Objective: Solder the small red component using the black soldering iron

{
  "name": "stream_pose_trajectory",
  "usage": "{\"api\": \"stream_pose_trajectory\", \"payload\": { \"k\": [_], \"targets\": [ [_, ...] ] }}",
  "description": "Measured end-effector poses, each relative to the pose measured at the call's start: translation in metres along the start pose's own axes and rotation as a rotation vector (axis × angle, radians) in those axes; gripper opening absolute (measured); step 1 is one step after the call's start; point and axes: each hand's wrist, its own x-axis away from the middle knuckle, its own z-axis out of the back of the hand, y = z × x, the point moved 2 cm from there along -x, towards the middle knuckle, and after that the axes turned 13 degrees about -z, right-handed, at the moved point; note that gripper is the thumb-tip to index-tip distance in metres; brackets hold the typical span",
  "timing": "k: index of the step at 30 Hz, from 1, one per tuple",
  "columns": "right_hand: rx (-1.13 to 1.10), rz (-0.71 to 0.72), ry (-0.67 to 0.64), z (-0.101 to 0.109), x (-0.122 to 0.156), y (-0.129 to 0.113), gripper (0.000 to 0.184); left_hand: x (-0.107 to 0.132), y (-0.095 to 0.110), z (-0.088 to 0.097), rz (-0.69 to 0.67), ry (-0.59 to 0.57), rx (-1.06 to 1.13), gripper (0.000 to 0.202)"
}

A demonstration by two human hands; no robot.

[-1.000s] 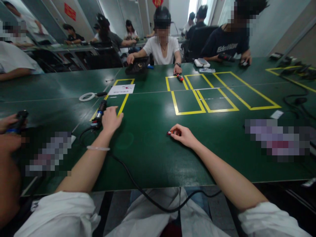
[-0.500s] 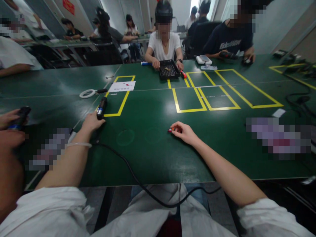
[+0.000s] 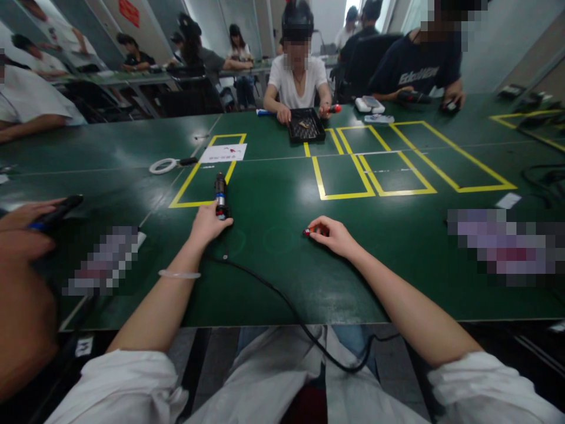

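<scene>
My left hand is closed around the rear end of a black corded electric screwdriver with a blue and silver band. Its tip points away from me over the table, near the yellow tape. A black cord trails from below that hand across the table and over the front edge. To the right, my right hand pinches a small red and orange piece, mostly hidden by the fingers. It is held at the tabletop, apart from the screwdriver.
Yellow tape outlines mark the green table. A paper sheet and coiled white cable lie at left. Across the table, a person handles a black tray. A neighbour's hand holds a tool at far left.
My left hand has brought the screwdriver to the right, and its cord has shifted with it. My right hand keeps its pinch in nearly the same place. Opposite, the person's red-ended tool has been raised.
</scene>
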Motion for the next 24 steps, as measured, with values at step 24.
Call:
{"api": "stream_pose_trajectory", "payload": {
  "k": [24],
  "targets": [
    [0.064, 0.121, 0.000, -0.002, 0.002, -0.001, 0.008, 0.049, 0.197, -0.036, -0.393, -0.138, 0.222, 0.073]
  ]
}}
